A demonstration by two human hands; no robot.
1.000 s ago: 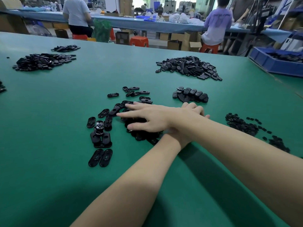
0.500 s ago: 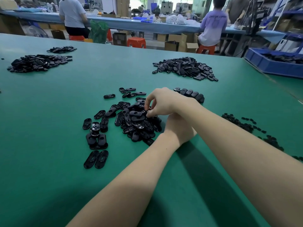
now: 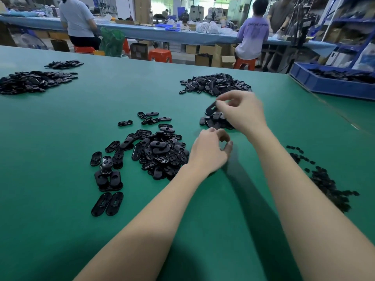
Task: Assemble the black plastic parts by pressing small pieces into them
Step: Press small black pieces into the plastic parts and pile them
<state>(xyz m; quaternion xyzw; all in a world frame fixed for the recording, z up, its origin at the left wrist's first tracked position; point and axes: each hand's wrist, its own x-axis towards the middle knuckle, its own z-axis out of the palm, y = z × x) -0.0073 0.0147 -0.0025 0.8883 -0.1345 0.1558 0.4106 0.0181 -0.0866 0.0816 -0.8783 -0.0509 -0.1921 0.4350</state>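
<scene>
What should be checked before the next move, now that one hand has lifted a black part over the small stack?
1. Part in hand: ok. The right hand pinches one oval black part above the small stack.
2. Grip security: cannot tell; the hand is motion-blurred.
3. Left hand holding a small piece: cannot tell; its fingers are curled and nothing is visible inside.
4. Small pieces available: ok. A scatter of small pieces lies at the right.
5. More parts to work on: ok. The central pile is beside the left hand.
</scene>
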